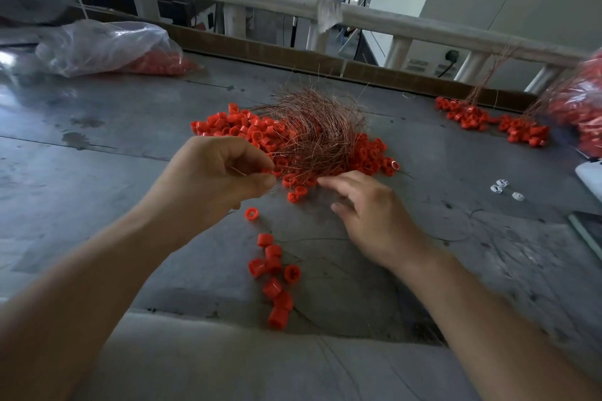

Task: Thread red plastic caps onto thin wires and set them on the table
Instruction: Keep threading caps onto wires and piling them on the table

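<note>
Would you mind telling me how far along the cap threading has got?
Done: a short string of caps lies near the table's front edge, with more wired caps at far right. In hand: the left hand pinches a thin wire beside the heap while the right hand reaches toward loose caps. Left: a big heap of caps under the wire bundle, plus a bag.

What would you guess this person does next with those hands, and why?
Probably the right hand picks one loose cap from the near edge of the big pile of red caps and brings it to the left hand. The left hand pinches a thin wire with what looks like a cap at its fingertips, while the right hand's fingers reach, open, at the pile's edge.
</note>
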`<state>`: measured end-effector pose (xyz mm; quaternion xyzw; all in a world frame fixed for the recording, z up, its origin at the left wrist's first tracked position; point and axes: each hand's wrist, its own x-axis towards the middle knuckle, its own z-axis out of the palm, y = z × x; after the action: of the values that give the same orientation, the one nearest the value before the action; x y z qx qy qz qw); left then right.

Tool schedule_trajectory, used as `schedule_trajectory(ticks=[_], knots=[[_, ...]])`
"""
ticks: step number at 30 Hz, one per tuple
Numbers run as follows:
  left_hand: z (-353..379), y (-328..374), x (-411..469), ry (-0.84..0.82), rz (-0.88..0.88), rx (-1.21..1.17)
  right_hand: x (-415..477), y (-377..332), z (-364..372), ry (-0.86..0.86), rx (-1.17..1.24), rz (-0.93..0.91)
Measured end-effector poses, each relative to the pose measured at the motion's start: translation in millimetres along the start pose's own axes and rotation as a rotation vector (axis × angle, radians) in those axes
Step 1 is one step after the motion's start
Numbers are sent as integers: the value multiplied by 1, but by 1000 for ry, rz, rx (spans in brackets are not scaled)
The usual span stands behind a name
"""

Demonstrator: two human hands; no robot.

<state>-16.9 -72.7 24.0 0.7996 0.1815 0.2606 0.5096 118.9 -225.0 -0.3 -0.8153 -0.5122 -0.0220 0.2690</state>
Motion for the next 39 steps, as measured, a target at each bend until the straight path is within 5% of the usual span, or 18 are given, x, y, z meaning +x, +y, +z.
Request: schedule_trajectory(ticks=[7, 17, 39], knots=[[1, 9, -7, -162, 54, -171, -8, -13, -19, 374, 38, -204], [15, 10, -14, -357, 67, -128, -18, -30, -15, 295, 103, -430], [18, 17, -16, -269, 55, -392, -20, -27, -29, 376, 218, -256]])
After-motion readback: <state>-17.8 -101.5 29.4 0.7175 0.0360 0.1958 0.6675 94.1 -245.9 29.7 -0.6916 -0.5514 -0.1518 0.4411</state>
